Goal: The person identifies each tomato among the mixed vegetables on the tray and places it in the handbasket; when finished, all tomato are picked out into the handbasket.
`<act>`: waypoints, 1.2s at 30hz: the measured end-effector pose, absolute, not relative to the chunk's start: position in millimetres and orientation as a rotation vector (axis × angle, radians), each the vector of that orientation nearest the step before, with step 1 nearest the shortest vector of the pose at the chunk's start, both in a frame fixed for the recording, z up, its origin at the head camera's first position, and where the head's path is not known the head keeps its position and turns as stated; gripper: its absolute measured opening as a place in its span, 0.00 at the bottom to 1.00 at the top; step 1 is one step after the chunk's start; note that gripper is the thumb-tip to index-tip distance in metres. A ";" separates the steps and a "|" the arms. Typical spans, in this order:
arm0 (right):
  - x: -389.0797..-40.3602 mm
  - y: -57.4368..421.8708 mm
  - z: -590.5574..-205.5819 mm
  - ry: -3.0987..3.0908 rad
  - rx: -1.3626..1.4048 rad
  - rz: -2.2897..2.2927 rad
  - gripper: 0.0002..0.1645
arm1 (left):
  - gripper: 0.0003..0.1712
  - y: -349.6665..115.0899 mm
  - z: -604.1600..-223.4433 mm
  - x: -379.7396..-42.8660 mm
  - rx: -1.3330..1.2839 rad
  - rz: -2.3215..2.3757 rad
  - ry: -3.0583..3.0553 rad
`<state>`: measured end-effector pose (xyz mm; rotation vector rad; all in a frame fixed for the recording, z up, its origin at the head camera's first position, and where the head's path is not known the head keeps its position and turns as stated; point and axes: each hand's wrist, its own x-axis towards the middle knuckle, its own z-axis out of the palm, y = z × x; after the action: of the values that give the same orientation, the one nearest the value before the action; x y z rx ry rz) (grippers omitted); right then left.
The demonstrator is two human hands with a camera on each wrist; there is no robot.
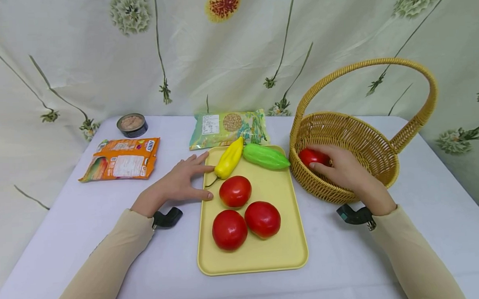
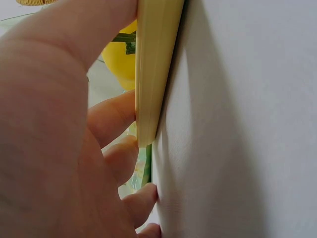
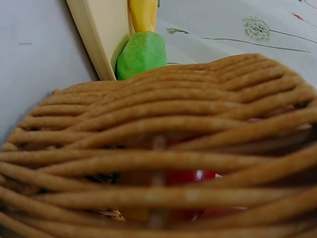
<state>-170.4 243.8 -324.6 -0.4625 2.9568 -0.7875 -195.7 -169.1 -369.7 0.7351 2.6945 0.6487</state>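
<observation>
My right hand [image 1: 342, 166] reaches over the rim into a wicker basket [image 1: 345, 191] and holds a shiny red tomato [image 1: 313, 157] low inside it. In the right wrist view the basket's weave [image 3: 163, 106] hides most of that hand. At the left edge of a pale yellow tray [image 1: 264, 260], my left hand [image 1: 180, 181] has its fingers spread, thumb and fingertips touching the rim. On the tray lie three red tomatoes [image 1: 229, 229], a yellow pepper [image 1: 229, 159] with a dark stem, and a bright green elongated vegetable [image 1: 265, 156].
Behind the tray lies a green printed packet [image 1: 230, 129]. An orange packet [image 1: 121, 160] and a small open tin [image 1: 132, 124] are at the back left. The basket's tall handle [image 1: 364, 64] arches above its rim. A floral cloth [image 1: 235, 51] hangs behind the table.
</observation>
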 end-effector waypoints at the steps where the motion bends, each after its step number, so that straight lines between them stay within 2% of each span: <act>1: -170.3 244.0 -324.8 2.951 -0.457 -0.792 0.30 | 0.45 -169.2 -370.1 -195.8 0.736 0.649 2.694; 18: -171.1 245.0 -325.4 2.913 -0.469 -0.798 0.28 | 0.45 -168.7 -370.4 -195.3 0.730 0.645 2.701; 36: -171.9 244.3 -326.4 2.908 -0.445 -0.793 0.32 | 0.45 -168.0 -368.4 -194.5 0.720 0.648 2.694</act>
<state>-171.9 244.3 -326.4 -0.4447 2.9077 -0.7932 -194.5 -168.0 -368.4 0.7200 2.6944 0.6475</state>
